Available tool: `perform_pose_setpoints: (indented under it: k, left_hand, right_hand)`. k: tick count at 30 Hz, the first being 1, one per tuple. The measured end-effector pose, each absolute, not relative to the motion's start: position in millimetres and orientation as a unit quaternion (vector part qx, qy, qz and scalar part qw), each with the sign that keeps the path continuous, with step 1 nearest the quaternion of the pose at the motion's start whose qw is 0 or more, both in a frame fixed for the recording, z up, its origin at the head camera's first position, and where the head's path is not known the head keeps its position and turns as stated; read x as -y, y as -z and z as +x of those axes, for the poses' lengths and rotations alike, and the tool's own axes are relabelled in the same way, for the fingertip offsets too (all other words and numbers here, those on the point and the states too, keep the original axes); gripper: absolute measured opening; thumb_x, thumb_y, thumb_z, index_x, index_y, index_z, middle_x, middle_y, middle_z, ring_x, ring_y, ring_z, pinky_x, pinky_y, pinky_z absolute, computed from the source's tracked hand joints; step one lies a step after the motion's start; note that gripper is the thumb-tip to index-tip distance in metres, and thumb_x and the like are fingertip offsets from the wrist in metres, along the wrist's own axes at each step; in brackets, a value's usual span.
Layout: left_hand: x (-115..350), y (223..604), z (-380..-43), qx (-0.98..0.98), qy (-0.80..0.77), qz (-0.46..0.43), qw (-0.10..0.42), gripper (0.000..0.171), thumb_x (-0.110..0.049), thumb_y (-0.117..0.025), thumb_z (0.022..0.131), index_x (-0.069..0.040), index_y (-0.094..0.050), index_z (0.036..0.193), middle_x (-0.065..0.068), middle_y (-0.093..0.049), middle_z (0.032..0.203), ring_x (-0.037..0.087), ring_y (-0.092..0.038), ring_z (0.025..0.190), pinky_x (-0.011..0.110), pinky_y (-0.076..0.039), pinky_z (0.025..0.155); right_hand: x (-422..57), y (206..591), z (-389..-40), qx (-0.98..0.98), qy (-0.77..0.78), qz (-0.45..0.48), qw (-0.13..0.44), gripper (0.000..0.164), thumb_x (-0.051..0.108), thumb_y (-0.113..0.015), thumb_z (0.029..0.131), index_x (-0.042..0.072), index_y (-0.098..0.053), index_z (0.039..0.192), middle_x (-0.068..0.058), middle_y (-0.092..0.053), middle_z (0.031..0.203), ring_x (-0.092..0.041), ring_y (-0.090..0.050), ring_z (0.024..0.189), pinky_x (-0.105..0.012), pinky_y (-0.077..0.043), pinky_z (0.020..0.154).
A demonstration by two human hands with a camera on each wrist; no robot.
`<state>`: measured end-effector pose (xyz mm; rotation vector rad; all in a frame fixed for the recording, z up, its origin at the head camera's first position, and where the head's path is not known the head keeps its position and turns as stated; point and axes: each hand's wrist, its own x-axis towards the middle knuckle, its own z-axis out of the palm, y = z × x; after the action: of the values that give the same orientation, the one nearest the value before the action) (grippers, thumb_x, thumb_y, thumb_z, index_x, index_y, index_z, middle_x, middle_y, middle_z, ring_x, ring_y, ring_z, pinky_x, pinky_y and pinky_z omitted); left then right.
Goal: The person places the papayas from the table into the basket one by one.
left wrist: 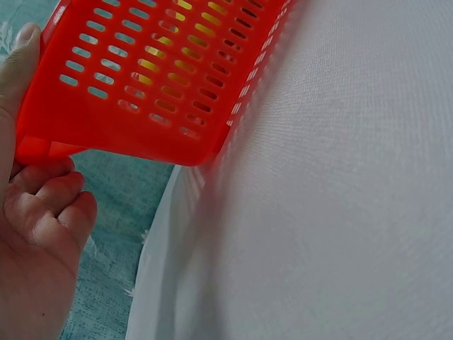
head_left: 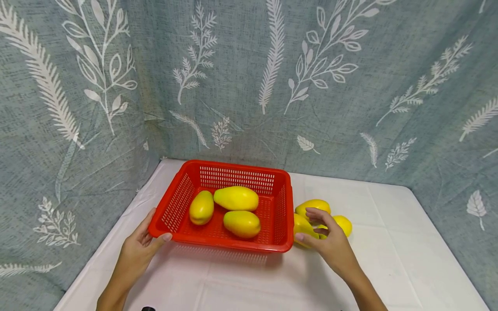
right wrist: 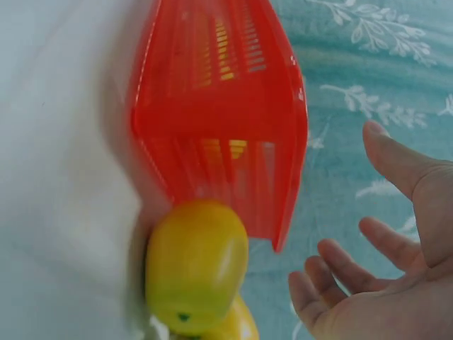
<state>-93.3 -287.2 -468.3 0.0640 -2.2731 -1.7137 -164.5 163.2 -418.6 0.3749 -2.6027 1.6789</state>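
Observation:
A red plastic basket (head_left: 233, 245) with slotted sides stands on the white cloth, holding three yellow-green fruits like papayas or mangoes, one of them the left fruit (head_left: 202, 208). My left hand (head_left: 134, 255) grips the basket's front left corner; in the left wrist view the thumb lies at the rim and the curled fingers are below it. My right hand (head_left: 332, 244) is beside the basket's right end, fingers spread, touching nothing in the right wrist view. Several more such fruits lie outside near it, including a yellow fruit (right wrist: 198, 265) close to the basket wall.
A white cloth (head_left: 389, 259) covers the table. Blue-green curtains (head_left: 241, 129) with white leaf patterns hang behind and at both sides. A small black object (head_left: 148, 309) shows at the bottom edge of the head view.

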Motion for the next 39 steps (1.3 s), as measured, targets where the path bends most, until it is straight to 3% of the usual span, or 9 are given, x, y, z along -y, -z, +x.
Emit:
perform_pose_setpoints:
  k: [11, 17, 26, 34, 39]
  left_hand:
    - [287.2, 467.7, -92.5, 0.787, 0.599, 0.010, 0.149, 0.088, -0.003, -0.075, 0.098, -0.002, -0.022, 0.168, 0.032, -0.032, 0.166, -0.018, -0.050, 0.125, 0.006, -0.048, 0.095]
    - [286.9, 466.5, -92.4, 0.790, 0.594, 0.007, 0.152, 0.088, -0.003, -0.075, 0.098, -0.001, -0.022, 0.168, 0.033, -0.032, 0.166, -0.017, -0.049, 0.126, 0.005, -0.048, 0.096]
    - [287.3, 467.8, -92.4, 0.789, 0.597, 0.006, 0.145, 0.089, -0.003, -0.075, 0.098, -0.002, -0.021, 0.168, 0.033, -0.031, 0.167, -0.017, -0.050, 0.125, 0.006, -0.049, 0.095]
    - [286.5, 467.3, -90.8, 0.794, 0.590, 0.005, 0.147, 0.089, -0.004, -0.075, 0.099, -0.001, -0.020, 0.168, 0.034, -0.031, 0.166, -0.016, -0.050, 0.126, 0.006, -0.049, 0.096]
    - [285.7, 465.7, -90.7, 0.792, 0.592, 0.003, 0.148, 0.089, -0.004, -0.075, 0.098, -0.001, -0.020, 0.168, 0.033, -0.030, 0.167, -0.017, -0.049, 0.127, 0.006, -0.049, 0.096]
  right_hand:
    - [-199.9, 422.3, -163.5, 0.861, -0.502, 0.084, 0.024, 0.067, 0.026, -0.086, 0.092, 0.008, -0.056, 0.149, -0.010, -0.060, 0.149, -0.027, -0.055, 0.132, -0.026, -0.055, 0.101]
    - [-219.7, 425.8, -163.4, 0.872, -0.486, 0.059, 0.026, 0.070, 0.028, -0.085, 0.094, 0.011, -0.052, 0.153, -0.012, -0.058, 0.150, -0.025, -0.055, 0.132, -0.015, -0.054, 0.093]
    - [-245.7, 428.3, -159.5, 0.883, -0.464, 0.047, 0.047, 0.069, 0.031, -0.084, 0.094, 0.011, -0.052, 0.152, -0.014, -0.060, 0.147, -0.001, -0.053, 0.120, -0.010, -0.053, 0.087]
    - [-265.9, 432.8, -159.6, 0.893, -0.445, 0.028, 0.056, 0.071, 0.032, -0.083, 0.095, 0.010, -0.051, 0.154, -0.016, -0.060, 0.147, 0.010, -0.051, 0.113, -0.005, -0.047, 0.085]
    - [-274.5, 436.0, -162.3, 0.898, -0.438, 0.006, 0.038, 0.076, 0.039, -0.082, 0.095, 0.011, -0.048, 0.157, -0.017, -0.058, 0.149, 0.001, -0.052, 0.119, -0.003, -0.045, 0.084]
